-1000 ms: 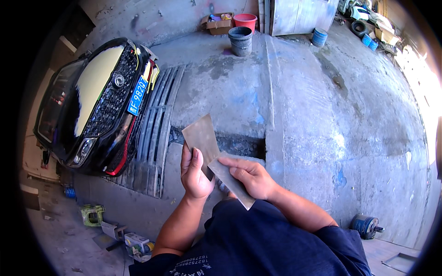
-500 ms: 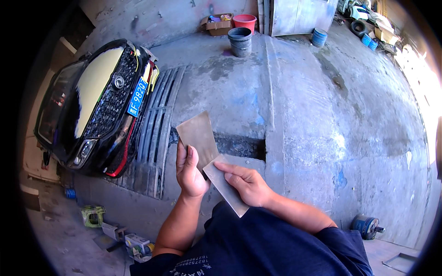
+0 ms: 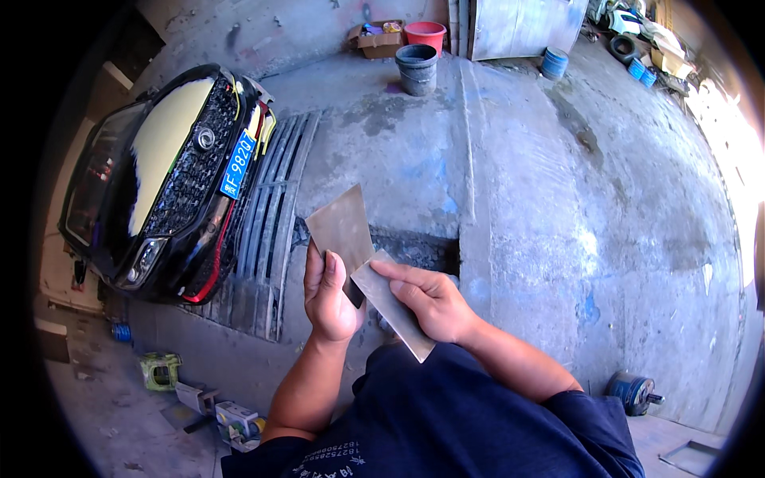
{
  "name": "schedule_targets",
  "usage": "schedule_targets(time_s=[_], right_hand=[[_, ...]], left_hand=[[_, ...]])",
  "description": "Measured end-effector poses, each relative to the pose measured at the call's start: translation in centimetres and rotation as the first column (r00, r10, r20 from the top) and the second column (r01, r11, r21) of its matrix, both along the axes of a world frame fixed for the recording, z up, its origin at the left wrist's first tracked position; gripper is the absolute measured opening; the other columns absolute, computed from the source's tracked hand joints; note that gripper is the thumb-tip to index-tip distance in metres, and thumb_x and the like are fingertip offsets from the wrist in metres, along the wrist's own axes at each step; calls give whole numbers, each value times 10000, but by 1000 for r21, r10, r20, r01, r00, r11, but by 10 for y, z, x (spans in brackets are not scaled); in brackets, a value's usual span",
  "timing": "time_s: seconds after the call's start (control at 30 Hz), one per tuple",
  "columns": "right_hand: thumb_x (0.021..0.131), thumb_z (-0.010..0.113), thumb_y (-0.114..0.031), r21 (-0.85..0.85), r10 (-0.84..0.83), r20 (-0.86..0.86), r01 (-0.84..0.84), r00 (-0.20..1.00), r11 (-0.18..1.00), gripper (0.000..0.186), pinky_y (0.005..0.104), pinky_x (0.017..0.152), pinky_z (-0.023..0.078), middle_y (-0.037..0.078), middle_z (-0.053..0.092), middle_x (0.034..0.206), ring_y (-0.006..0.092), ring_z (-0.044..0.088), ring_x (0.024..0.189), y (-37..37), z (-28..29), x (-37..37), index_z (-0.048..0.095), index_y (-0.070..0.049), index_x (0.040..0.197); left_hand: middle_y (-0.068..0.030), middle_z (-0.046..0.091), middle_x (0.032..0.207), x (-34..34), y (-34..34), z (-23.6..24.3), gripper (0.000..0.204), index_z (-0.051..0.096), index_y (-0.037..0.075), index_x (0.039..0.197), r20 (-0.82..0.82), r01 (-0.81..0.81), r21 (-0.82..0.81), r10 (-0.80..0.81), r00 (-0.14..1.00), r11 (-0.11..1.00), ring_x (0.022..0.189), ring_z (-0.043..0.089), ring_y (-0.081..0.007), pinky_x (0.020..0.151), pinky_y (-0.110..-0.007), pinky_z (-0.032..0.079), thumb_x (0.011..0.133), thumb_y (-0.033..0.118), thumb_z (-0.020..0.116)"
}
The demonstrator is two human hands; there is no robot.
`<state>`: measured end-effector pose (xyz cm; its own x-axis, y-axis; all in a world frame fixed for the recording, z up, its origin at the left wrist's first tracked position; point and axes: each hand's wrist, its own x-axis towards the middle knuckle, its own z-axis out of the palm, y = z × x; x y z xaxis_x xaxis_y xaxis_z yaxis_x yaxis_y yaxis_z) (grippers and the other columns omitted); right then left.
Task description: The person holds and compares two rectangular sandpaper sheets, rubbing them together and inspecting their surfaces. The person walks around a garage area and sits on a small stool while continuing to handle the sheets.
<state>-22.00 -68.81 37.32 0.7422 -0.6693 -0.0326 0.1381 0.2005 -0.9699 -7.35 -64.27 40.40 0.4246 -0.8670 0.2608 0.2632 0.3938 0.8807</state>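
Observation:
My left hand [image 3: 327, 299] is closed on a thin, flat putty spreader [image 3: 341, 223], tan-grey and bare, tilted up away from me. A dark strip shows at its lower end, beside my palm. Pinched between the thumb and fingers of my right hand [image 3: 426, 299] is a second, narrower flat spreader [image 3: 392, 307], greyish, with one corner pointing back toward my shirt. Its far end lies against or just over the lower part of the first spreader; whether the two touch is hard to tell. Both are held in the air before my chest.
At left stands a dark car [image 3: 179, 183] with pale yellow filler on its hood, beside a slatted metal floor grate [image 3: 275, 199]. A floor slot [image 3: 418, 251] opens beyond my hands. Farther off are a grey bucket [image 3: 417, 76], a red basin [image 3: 426, 36] and a blue can [image 3: 554, 64].
My right hand has moved slightly away from my body with the narrower spreader, whose far end now sits higher against the wider one. My left hand has barely moved.

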Motion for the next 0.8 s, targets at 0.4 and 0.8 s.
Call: schedule_targets(time_s=[0.4, 0.8], right_hand=[[968, 461, -93, -162, -102, -35, 95, 994, 982, 350, 278, 968, 419, 140, 610, 1244, 172, 573, 1119, -3, -1, -3, 541, -49, 1306], [953, 493, -123, -414, -143, -34, 116, 989, 903, 338, 308, 836, 496, 207, 660, 1042, 217, 658, 926, 2, -7, -7, 582, -104, 1279]], left_hand=[[-181, 428, 1400, -1, -11, 2, 472, 322, 20, 1395, -48, 76, 26, -75, 996, 997, 1238, 470, -268, 1025, -397, 370, 985, 246, 389], [-130, 499, 1308, 0, -14, -2, 449, 356, 31, 1382, -152, 131, 50, -122, 981, 990, 1174, 514, -242, 989, -383, 404, 985, 232, 419]])
